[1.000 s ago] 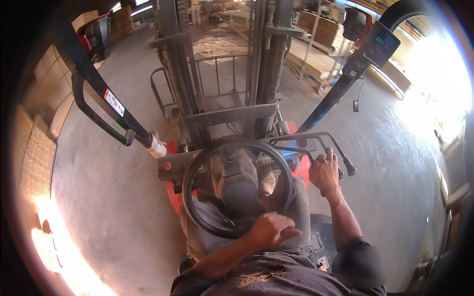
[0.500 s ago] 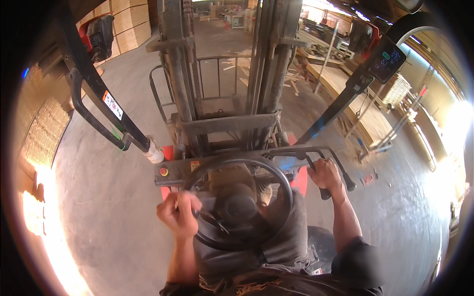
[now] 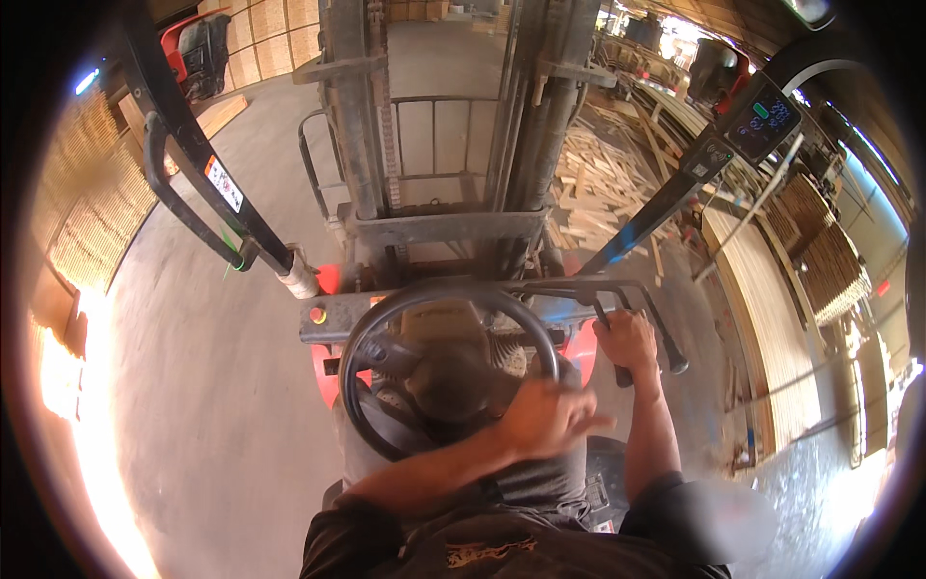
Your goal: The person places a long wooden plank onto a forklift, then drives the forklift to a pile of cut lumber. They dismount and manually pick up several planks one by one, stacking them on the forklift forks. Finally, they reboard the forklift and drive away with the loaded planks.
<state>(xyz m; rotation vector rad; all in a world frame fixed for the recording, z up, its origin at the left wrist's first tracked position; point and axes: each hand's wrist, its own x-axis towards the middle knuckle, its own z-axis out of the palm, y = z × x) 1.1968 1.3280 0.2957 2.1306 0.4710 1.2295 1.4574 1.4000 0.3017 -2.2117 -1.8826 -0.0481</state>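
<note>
I sit at a forklift's black steering wheel (image 3: 355, 362). My left hand (image 3: 552, 417) lies across its lower right rim, partly curled with a finger or two sticking out, slightly smeared by motion. Its palm side and the bit of the wheel under it are hidden. My right hand (image 3: 627, 340) is closed round a black control lever (image 3: 624, 374) right of the wheel. Another bent lever (image 3: 677, 364) stands just beside that hand, outside its grip.
Ahead rise the mast (image 3: 362, 145) and a load guard (image 3: 439, 140). Scrap wood (image 3: 603, 179) litters the floor ahead right. Long boards (image 3: 762, 328) and a plank stack (image 3: 830, 256) are at the right, stacked wood (image 3: 101, 207) at the left. A display (image 3: 767, 121) sits on the right post.
My left hand has swept from the wheel's left side across to its lower right. My right hand stays on the lever. The surroundings have shifted, with the wood scraps and boards now nearer.
</note>
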